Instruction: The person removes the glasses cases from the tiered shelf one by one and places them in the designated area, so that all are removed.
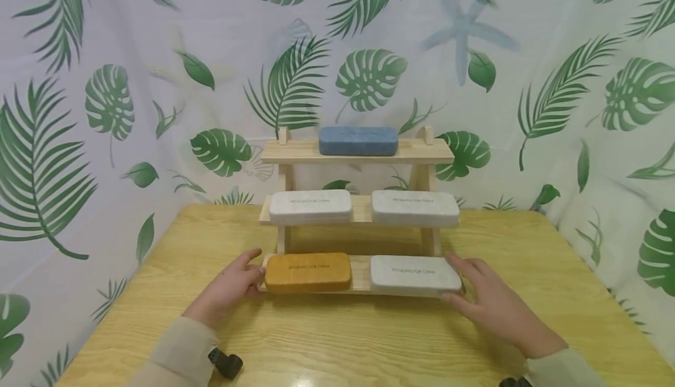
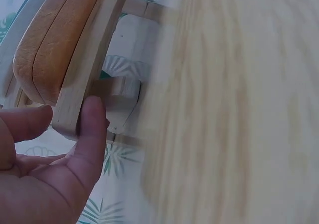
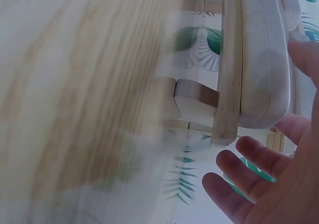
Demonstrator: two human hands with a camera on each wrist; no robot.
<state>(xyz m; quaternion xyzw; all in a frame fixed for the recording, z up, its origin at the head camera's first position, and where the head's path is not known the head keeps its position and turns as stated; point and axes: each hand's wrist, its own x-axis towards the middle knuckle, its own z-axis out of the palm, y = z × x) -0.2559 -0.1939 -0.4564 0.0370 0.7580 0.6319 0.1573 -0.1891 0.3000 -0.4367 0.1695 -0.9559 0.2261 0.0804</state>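
A three-tier wooden stand point(image 1: 361, 281) holds several glasses cases. On its bottom tier lie an orange glasses case point(image 1: 308, 272) at the left and a white glasses case point(image 1: 415, 274) at the right. My left hand point(image 1: 234, 284) pinches the left end of the bottom tier, thumb above and a finger beneath in the left wrist view, beside the orange case point(image 2: 47, 50). Around the right end of the white case, my right hand point(image 1: 493, 302) is spread with loose fingers. The right wrist view shows several fingertips point(image 3: 249, 147) apart from the shelf's end.
Two more white glasses cases, a left one point(image 1: 311, 206) and a right one point(image 1: 415, 208), lie on the middle tier. A blue glasses case point(image 1: 358, 141) is on the top tier. The stand is on a wooden table point(image 1: 337, 340), with leaf-patterned cloth point(image 1: 211, 53) behind and at both sides.
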